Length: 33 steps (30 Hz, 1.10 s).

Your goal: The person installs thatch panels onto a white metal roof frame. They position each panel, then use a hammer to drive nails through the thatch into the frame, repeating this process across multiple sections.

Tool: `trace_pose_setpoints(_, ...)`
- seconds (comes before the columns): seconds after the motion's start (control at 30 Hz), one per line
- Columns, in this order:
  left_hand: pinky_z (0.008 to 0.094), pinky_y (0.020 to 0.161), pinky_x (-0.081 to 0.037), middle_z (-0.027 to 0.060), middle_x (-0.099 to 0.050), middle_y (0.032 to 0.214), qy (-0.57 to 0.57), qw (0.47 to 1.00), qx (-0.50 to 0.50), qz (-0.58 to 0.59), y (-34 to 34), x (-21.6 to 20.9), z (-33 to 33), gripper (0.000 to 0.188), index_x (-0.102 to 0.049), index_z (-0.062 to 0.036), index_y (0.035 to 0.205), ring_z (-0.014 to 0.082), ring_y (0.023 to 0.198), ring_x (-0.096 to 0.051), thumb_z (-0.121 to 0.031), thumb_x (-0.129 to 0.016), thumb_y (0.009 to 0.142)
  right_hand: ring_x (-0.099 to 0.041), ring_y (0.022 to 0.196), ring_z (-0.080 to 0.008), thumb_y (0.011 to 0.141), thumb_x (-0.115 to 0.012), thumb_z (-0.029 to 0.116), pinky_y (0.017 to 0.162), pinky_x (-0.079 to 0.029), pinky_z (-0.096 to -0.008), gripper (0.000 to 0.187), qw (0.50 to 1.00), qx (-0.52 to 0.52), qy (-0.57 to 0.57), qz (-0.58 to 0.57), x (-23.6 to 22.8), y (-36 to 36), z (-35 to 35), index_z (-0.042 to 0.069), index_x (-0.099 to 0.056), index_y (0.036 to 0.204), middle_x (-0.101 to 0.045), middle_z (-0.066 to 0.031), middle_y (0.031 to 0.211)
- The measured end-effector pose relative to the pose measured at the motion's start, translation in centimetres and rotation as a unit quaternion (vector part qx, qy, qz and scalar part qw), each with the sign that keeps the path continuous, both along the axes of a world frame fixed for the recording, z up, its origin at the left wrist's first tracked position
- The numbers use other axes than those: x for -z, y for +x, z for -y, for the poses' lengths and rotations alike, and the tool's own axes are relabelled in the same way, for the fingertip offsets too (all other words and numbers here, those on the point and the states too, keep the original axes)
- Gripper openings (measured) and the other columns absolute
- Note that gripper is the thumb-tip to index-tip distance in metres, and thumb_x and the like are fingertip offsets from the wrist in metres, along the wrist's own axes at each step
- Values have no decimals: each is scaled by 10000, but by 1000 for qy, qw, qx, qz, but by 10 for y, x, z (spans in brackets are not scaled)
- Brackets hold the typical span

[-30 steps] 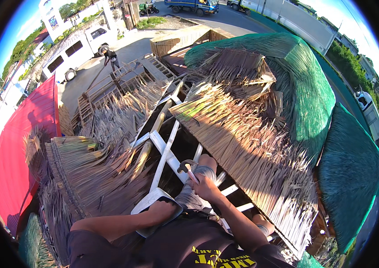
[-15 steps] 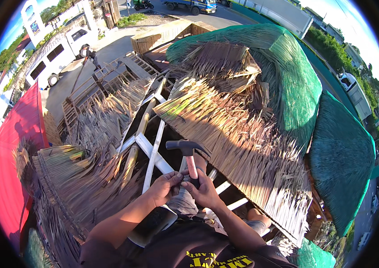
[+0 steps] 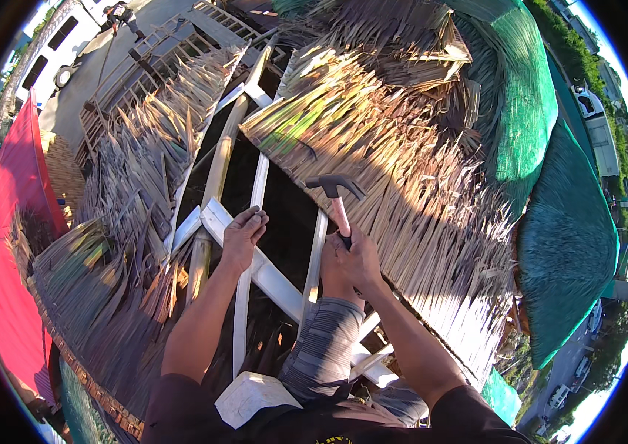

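Rooftop scene, high above a paved yard: dry palm thatch (image 3: 403, 170) covers the right slope, older grey thatch (image 3: 129, 192) the left, with an open gap between them showing the frame. White-painted crossbeam (image 3: 269, 277) runs diagonally through the gap, thin white battens (image 3: 251, 222) cross it, a round bamboo pole (image 3: 214, 185) sits left of them. Green netting (image 3: 528, 111) lies over the thatch at upper right, red sheeting (image 3: 10, 244) along the left edge, white van (image 3: 51, 55) parked down below at top left.

Right hand (image 3: 358, 259) is closed around the handle of a claw hammer (image 3: 336, 200), gripping low on the handle. Hammer stands roughly upright, dark head up, just at the lower edge of the dry thatch, above the gap. Left hand (image 3: 242, 235) rests palm down on the upper end of the crossbeam, fingers curled loosely over its edge, holding nothing else. Hands near each other, not touching. Knee in striped grey fabric (image 3: 325, 340) sits between the forearms, against a batten
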State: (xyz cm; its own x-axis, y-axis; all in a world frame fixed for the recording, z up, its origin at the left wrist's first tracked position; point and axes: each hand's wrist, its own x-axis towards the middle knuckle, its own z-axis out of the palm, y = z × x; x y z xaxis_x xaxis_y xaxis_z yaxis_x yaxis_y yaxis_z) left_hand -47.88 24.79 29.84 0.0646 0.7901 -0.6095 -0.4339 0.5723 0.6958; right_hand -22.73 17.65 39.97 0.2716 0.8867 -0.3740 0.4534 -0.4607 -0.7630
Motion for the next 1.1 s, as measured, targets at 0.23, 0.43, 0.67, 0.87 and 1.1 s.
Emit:
trace_pose_setpoints(0.23,269,796,-506,16,-703,1004,50,963,-57,-259,-3,202,-218,205,-668,-72,1093,120,880,-643,-126,-746,910,-598,875,-409,868,-755,255,746,-462,-478,310,992,-91,23,84,152,31,-79,-5,-597,928,-623,-206,927)
trace_pose_setpoints(0.43,344,768,-538,106,-742,921,67,883,-31,-463,29,231,-298,246,-739,-85,1003,204,805,-681,-240,-825,833,-575,1076,-391,846,-760,245,916,-472,-471,307,984,-125,69,107,231,33,-127,27,-654,1034,-616,-150,1124)
trace_pose_setpoints(0.67,385,771,-552,159,-750,871,192,785,118,-577,92,190,-209,214,-751,-33,957,305,830,-725,-205,-774,831,-562,1110,-399,863,-737,242,948,-454,-472,303,996,-71,-30,39,277,40,-123,58,-653,1088,-623,-152,1154)
trace_pose_setpoints(0.87,395,763,-544,129,-738,845,245,689,311,-606,35,155,-195,137,-763,-51,955,302,803,-711,-123,-742,840,-565,1099,-408,857,-738,224,948,-451,-468,298,992,-111,-12,52,287,54,-100,53,-671,1093,-630,-173,1133)
trace_pose_setpoints(1.1,341,797,-541,130,-742,998,320,791,115,-509,6,168,-201,188,-714,-56,1078,281,895,-716,-71,-693,892,-596,1026,-442,872,-705,195,902,-474,-492,320,995,-87,-40,34,278,56,-103,62,-671,1161,-651,-206,1058)
